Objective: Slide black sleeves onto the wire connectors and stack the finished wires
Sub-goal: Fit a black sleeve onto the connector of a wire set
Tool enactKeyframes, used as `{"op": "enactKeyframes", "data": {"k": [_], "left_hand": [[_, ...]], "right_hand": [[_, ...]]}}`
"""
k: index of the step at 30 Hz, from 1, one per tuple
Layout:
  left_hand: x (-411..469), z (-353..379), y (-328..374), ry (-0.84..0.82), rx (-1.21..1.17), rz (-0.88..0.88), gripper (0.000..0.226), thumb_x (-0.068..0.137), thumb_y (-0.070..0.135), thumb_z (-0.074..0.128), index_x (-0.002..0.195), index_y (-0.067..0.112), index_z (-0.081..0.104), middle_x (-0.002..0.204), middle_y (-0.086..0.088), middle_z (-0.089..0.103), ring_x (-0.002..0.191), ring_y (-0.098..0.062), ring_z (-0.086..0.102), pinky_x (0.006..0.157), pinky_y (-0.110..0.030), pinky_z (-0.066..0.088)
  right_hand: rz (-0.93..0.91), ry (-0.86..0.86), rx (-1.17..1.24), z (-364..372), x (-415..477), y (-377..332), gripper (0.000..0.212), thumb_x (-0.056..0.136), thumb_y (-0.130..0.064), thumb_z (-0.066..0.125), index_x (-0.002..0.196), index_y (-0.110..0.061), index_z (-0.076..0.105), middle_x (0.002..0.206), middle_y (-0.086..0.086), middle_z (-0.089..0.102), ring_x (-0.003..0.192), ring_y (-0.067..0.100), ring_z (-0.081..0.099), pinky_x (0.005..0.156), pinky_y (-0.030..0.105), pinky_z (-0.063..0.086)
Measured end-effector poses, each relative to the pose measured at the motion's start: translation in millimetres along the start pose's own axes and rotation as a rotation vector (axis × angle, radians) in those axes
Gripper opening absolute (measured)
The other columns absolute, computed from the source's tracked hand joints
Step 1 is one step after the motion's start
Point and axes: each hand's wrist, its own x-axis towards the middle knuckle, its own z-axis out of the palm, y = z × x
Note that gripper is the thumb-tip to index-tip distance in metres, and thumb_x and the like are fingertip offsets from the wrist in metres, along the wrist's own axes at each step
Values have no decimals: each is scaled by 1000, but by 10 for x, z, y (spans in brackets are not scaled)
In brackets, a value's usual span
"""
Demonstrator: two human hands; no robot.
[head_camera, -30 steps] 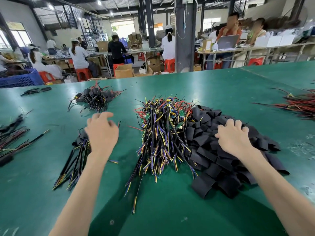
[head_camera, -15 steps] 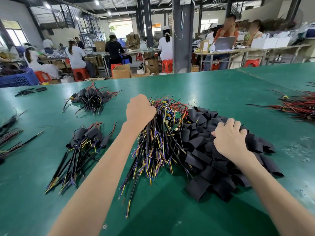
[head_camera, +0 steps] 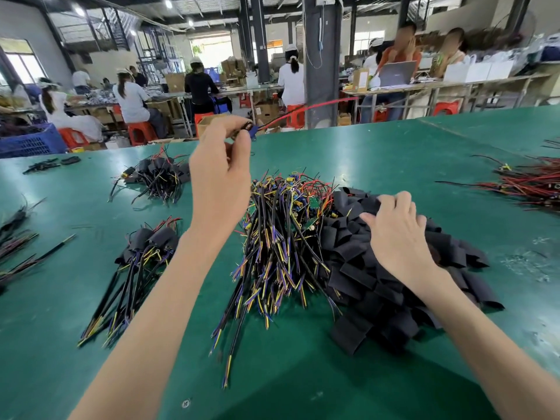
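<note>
1. Crowded workshop behind; in front, a green desk [head_camera: 394, 153] strewn with loose piles
2. Raised at upper centre, left grip [head_camera: 221, 177] pinching one red wire [head_camera: 303, 109] by its blue connector [head_camera: 252, 134], probably lifted to clear the tangle
3. Spread over the black sleeves [head_camera: 378, 292] at right, right grip [head_camera: 397, 234], fingertips buried; cannot tell whether closed on one
4. Unsleeved wires [head_camera: 281, 237] heaped at centre, touching the sleeves, likely so both stay within reach
5. Finished wires [head_camera: 145, 253] stacked at lower left, apart from the raw heap

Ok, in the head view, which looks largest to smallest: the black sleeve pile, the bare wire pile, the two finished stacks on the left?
1. Black sleeve pile
2. Bare wire pile
3. Near finished stack
4. Far finished stack, but it lies farther away, so unsure.
</note>
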Motion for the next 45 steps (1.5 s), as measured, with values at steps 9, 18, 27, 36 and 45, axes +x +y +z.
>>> {"op": "enactKeyframes", "data": {"k": [9, 18, 27, 36, 45], "left_hand": [[-548, -128, -515, -140, 372, 5, 15, 96, 7, 48, 105, 5, 59, 101, -10, 64, 94, -32, 54, 79, -33, 35], [-736, -165, -614, -152, 273, -4, 22, 93, 11, 45, 107, 4, 61, 101, -8, 64, 93, -25, 54, 82, -31, 39], [-831, -111, -530, -170, 217, 32, 21, 93, 9, 46, 107, 4, 61, 99, -7, 64, 92, -22, 54, 81, -36, 43], [-853, -101, -547, -195, 196, 76, 20, 92, 8, 47, 106, 6, 62, 97, -3, 63, 90, -18, 52, 81, -41, 45], [-843, -120, -541, -217, 204, 67, 21, 93, 9, 47, 106, 5, 62, 96, -5, 63, 89, -23, 55, 82, -38, 44]], "right_hand": [[-225, -52, 14, -55, -66, -107, 46, 96, -44, 39, 122, -7, 47, 113, 11, 47, 105, 32, 49, 82, 42, 33], [-304, -120, 123, -48, -75, -137, 47, 93, -43, 45, 123, -7, 49, 113, 8, 48, 98, 31, 52, 79, 41, 38], [-298, -103, 305, -42, -97, -160, 43, 91, -42, 54, 121, -11, 52, 111, 5, 51, 95, 28, 53, 77, 35, 31], [-259, -93, 435, -78, -96, -185, 41, 89, -38, 58, 117, -8, 55, 107, 6, 52, 89, 28, 54, 83, 44, 43], [-299, 21, 499, -77, -96, -180, 37, 84, -28, 68, 115, -10, 59, 108, 6, 55, 88, 29, 56, 82, 43, 43]]}}
